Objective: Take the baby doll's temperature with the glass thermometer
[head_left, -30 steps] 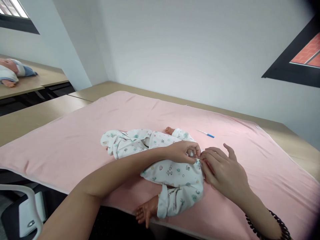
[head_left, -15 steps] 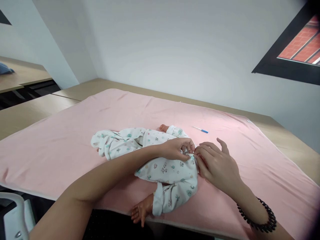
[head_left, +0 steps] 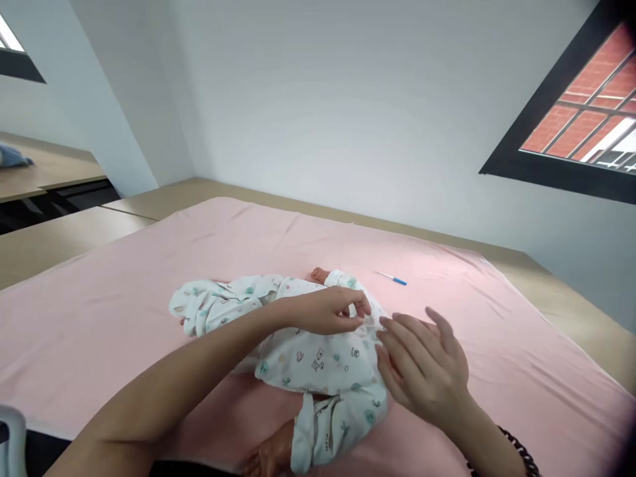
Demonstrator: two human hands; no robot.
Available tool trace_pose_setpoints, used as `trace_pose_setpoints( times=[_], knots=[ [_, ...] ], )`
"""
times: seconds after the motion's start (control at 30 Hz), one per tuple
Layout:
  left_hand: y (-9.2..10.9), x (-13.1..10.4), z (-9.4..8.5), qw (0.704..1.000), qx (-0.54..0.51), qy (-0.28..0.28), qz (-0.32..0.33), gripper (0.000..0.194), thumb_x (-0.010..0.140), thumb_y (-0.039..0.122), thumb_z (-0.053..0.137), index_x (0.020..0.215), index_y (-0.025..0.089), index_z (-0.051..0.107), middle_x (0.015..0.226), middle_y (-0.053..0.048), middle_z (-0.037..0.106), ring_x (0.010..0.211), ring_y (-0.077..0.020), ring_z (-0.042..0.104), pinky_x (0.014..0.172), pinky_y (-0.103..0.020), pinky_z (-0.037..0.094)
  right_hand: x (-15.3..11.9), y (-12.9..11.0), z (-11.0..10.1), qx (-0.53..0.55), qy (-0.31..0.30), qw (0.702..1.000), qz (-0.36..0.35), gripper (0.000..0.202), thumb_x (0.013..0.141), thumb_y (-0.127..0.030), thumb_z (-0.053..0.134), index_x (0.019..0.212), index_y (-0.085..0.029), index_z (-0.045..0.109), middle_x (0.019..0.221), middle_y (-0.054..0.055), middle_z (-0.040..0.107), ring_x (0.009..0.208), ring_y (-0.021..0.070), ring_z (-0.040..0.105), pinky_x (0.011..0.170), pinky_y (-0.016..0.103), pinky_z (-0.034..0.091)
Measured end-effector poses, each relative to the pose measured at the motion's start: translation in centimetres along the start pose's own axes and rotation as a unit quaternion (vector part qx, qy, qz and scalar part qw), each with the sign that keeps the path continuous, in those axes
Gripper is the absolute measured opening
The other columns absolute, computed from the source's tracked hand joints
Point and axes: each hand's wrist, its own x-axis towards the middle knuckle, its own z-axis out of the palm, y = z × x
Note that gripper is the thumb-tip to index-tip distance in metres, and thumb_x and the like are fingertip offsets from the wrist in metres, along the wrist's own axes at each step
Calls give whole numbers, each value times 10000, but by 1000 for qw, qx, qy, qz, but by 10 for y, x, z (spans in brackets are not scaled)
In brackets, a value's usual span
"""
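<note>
A baby doll in a white printed outfit [head_left: 318, 364] lies on its back across a pink blanket [head_left: 238, 232]. One doll hand [head_left: 319, 274] rests on the far side, the other [head_left: 272, 454] at the near edge; its head cannot be seen. Over the chest, my left hand [head_left: 338, 310] has thumb and forefinger curled close together. My right hand [head_left: 427, 364] is at the collar, its fingers reaching left, slightly blurred. A thin white tie string [head_left: 372, 325] appears to stretch between the fingertips of both hands, though its ends are hard to make out.
Behind the doll lies a thin stick with a blue end [head_left: 399, 281]. The wooden table [head_left: 189, 192] meets a white wall, with a barred window [head_left: 571, 119] at the right. A pale curved bar [head_left: 17, 430] shows at the lower left.
My hands, together at the collar before, have drawn a little apart, the left one moving left. The whole view has shifted, so the doll and blanket appear lower.
</note>
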Motion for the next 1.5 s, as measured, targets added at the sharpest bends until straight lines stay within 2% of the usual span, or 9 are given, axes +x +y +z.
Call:
trace_pose_setpoints(
  times=[0.07,0.17,0.3,0.5,0.7,0.9,1.1,1.3,1.5],
  knots=[
    [5,-8,-9,998,49,-3,-31,240,985,254,458,1160,191,609,1071,-48,661,892,-160,599,805,-293,460,-2,-12,2,37,-11,999,-13,272,847,-139,718,1114,-114,673,1169,129,740,1100,279,672,1061,533,460],
    [7,-14,-15,992,105,-21,-65,241,989,204,421,1069,183,648,973,-40,676,880,-167,597,794,-290,435,-5,-28,10,95,-60,994,0,366,895,-199,661,1235,-67,630,1253,169,693,1188,303,621,1031,506,509],
    [5,-13,-12,990,127,-42,-46,196,915,110,491,998,168,658,976,-46,684,877,-167,593,751,-280,427,-8,-37,20,135,-99,985,30,379,917,-214,623,1260,-52,612,1219,177,684,1113,307,628,959,488,556],
    [8,-12,-9,990,139,-24,9,179,841,53,566,919,182,663,938,-19,679,821,-148,581,720,-274,409,-11,-42,21,112,-88,990,17,346,900,-176,643,1207,-16,645,1145,192,696,1046,320,634,897,471,576],
    [11,-14,-11,990,136,-22,12,153,819,49,601,849,177,679,872,-5,686,778,-132,599,674,-261,401,-17,-45,26,92,-89,992,13,439,902,-188,658,1287,19,617,1248,216,659,1116,338,612,932,476,577],
    [2,-14,-15,996,86,-18,-7,140,852,92,611,858,192,709,825,-3,711,783,-146,637,726,-276,450,-21,-45,29,76,-88,993,7,503,900,-193,661,1349,22,585,1319,220,638,1160,331,614,948,461,594],
    [-6,-14,-23,998,42,-50,10,161,879,109,616,936,194,740,890,-23,743,848,-153,662,765,-271,499,-19,-46,28,61,-102,993,12,552,907,-210,646,1377,63,545,1329,243,631,1156,344,616,942,473,601],
    [-5,-13,-26,997,28,-73,-3,195,880,97,599,972,190,744,938,-40,748,890,-161,677,802,-277,517,-16,-46,29,61,-113,991,23,567,923,-223,620,1391,80,519,1324,266,617,1151,361,606,940,508,595],
    [-3,-14,-29,995,52,-77,25,236,966,190,510,960,203,746,822,-8,716,758,-129,621,729,-258,471,-16,-47,28,57,-120,991,26,570,934,-231,598,1399,83,502,1294,279,620,1147,367,603,927,520,596]
  ],
)
